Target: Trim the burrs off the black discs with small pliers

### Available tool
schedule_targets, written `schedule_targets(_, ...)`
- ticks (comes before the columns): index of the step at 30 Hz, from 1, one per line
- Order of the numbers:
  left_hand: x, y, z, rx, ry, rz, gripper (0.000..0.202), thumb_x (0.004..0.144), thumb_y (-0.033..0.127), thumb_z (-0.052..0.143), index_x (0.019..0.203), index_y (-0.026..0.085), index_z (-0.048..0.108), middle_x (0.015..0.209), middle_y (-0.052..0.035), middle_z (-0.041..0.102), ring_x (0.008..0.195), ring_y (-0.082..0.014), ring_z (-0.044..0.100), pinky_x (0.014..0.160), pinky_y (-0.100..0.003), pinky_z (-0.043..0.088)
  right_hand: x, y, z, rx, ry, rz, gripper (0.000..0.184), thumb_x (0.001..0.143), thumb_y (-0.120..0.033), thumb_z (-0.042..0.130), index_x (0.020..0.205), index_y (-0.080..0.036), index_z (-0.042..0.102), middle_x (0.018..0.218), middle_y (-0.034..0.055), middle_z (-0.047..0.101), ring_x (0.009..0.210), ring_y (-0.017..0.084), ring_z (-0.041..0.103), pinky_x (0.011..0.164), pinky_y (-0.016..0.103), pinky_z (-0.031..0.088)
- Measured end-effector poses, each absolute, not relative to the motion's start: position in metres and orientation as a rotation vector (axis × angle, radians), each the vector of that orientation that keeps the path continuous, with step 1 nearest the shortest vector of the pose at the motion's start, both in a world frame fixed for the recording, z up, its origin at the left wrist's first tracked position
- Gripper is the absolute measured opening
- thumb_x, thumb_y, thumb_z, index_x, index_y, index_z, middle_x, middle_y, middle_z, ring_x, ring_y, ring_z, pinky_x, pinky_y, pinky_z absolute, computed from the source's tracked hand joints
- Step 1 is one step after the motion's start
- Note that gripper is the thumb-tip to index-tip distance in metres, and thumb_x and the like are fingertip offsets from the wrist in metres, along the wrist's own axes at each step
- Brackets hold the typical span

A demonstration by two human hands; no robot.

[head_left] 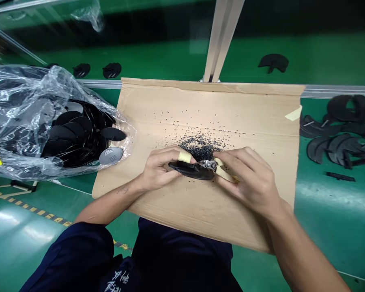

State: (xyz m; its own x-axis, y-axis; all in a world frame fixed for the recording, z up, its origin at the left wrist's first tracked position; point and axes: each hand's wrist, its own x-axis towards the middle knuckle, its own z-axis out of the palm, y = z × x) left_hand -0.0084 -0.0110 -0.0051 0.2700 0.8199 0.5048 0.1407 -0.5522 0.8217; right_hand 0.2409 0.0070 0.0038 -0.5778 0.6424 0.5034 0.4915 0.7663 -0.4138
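My left hand (158, 170) is closed round a flat black plastic piece (192, 170), its thumb wrapped in yellowish tape. My right hand (249, 180) grips a small trimming tool (211, 165) with a metal head and a tape-wrapped handle, its tip resting on the piece's edge. Both hands sit over a sheet of brown cardboard (158, 117) lying across my lap. A pile of small black shavings (200, 147) lies on the cardboard just beyond my hands.
A clear plastic bag (24, 117) of black oval pieces lies at the left, a grey oval (110, 155) at its mouth. Trimmed black curved scraps (337, 138) lie at the right on the green surface. More black pieces (273, 62) lie beyond a metal rail (337, 92).
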Motion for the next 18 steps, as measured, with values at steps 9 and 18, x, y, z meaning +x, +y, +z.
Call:
schedule_targets(9,-0.0069,-0.0125,-0.0075,1.863,0.876,1.352,0.016,0.087,0.02,0.076,0.103,0.019,0.075,0.091,-0.0056,0.079,0.085,-0.0148,0.074,0.077,-0.029,0.062,0.2352,0.002,0.0032,-0.836,-2.316,0.346,0.039,0.093,-0.018,0.065,0.131,-0.018,0.06,0.104,0.0116,0.073,0.086,0.023,0.065,0.071,0.037,0.055)
schedule_targets(18,-0.0046,-0.0161,-0.0063,1.883,0.837,1.399,0.012,0.088,0.018,0.075,0.1,0.019,0.077,0.088,-0.0053,0.08,0.08,-0.0142,0.076,0.072,-0.025,0.063,0.2399,0.0004,0.0097,-0.763,-2.358,0.431,0.036,0.095,-0.023,0.066,0.13,-0.016,0.061,0.101,0.0118,0.071,0.088,0.022,0.066,0.071,0.035,0.056)
